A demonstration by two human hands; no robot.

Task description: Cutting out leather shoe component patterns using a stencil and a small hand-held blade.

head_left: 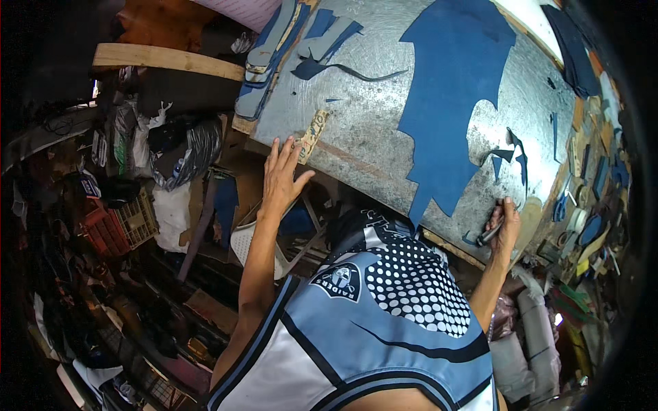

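A large blue sheet with cut, curved edges lies on the scratched metal tabletop, one pointed end reaching the near edge. My left hand rests at the table's near left edge, fingers spread and holding nothing. Its fingertips are by a worn, marked strip on the tabletop. Over by the near right edge, my right hand is closed around a short dark-handled tool, whose working end I cannot make out. Beyond that hand lie dark and blue offcuts.
Stacked blue and grey cut pieces sit at the table's far left, with a curled dark strip nearby. Scissors and tape rolls crowd the right side. A red crate and a white plastic seat stand below left.
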